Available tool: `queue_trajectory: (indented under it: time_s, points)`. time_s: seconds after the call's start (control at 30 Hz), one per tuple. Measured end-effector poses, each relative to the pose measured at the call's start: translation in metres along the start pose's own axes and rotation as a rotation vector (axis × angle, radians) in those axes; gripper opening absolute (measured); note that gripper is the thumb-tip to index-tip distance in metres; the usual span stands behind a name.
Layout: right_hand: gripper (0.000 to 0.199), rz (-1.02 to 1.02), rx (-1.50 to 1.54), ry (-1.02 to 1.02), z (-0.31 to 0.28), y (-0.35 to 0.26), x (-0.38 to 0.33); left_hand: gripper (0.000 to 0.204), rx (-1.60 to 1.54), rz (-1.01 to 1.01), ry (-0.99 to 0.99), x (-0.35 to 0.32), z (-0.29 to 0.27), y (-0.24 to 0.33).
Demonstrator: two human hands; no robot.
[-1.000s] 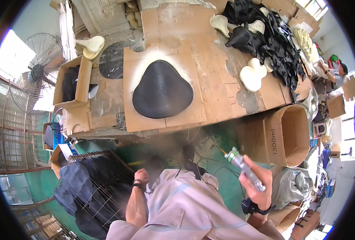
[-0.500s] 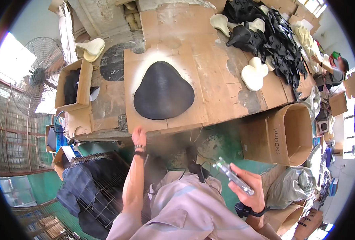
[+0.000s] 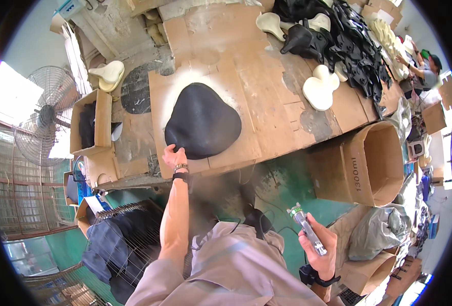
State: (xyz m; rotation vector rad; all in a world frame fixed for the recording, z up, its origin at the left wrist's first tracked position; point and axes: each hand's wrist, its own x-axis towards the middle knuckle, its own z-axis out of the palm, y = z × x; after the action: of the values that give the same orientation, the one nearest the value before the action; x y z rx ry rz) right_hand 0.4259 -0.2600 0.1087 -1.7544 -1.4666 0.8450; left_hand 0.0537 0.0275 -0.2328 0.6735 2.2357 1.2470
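A black, rounded-triangular saddle cover [image 3: 205,122] lies on a cardboard sheet on the bench, with a whitish haze around its upper edge. My left hand [image 3: 175,157] pinches its near left corner between thumb and fingers, and the edge there is slightly raised. Lower down, off the bench on the right, my right hand [image 3: 319,246] is wrapped round a silver spray gun [image 3: 310,230] with a green part at its head. The gun points up and to the left, away from the cover.
Black saddle covers [image 3: 356,66] heap at the back right, near cream saddle pads [image 3: 319,89]. An open carton [image 3: 91,122] stands on the left, near a large fan [image 3: 46,115]. Right, below the bench, is a big cardboard box [image 3: 356,166]. Another person [image 3: 430,74] works far right.
My left hand has moved up to the cover's near left corner and taken hold of it. The spray gun stays in my right hand, slightly lower and turned more upright.
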Motion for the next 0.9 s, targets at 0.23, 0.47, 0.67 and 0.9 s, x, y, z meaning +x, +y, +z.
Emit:
queue_trajectory:
  time_s: [0.23,0.47,0.67,0.9]
  points:
    - [0.050,-0.097,0.027,-0.036,0.009,0.009,0.021,0.024,-1.388,-0.656,-0.465,0.062,0.032,0.040]
    - [0.047,-0.152,0.047,-0.163,0.033,0.005,0.042,0.049,-1.719,-0.192,-0.682,0.026,-0.072,0.240]
    - [0.048,-0.265,0.018,-0.359,0.059,-0.024,0.059,0.049,-1.885,0.105,-0.647,-0.001,-0.231,0.219]
    - [0.048,-0.271,-0.020,-0.690,0.096,-0.048,0.075,0.043,-1.891,0.115,-0.120,-0.118,-0.353,0.137]
